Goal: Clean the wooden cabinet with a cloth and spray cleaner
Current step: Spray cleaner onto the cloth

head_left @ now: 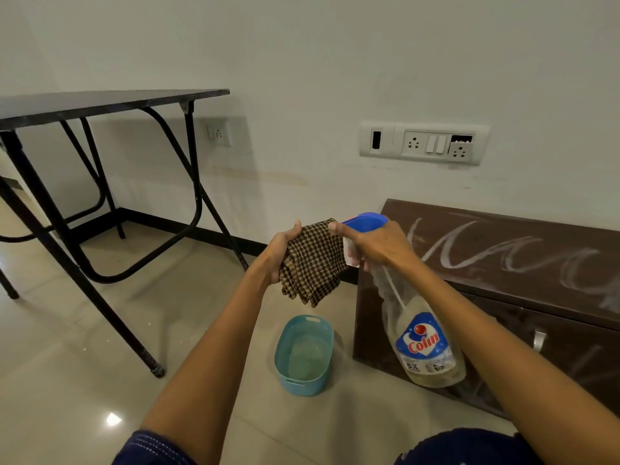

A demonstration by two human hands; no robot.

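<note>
My left hand gripped checked cloth; my right hand, at its 3 o'clock, clamped neck of Colin spray bottle. Blue tub on floor at cloth's 6 o'clock.

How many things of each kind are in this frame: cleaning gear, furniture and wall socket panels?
Cleaning gear: 3 (checked cloth, spray bottle, blue tub)
Furniture: 2 (wooden cabinet, folding table)
Wall socket panels: 2 (small socket panel, large socket panel)
Total: 7
</note>
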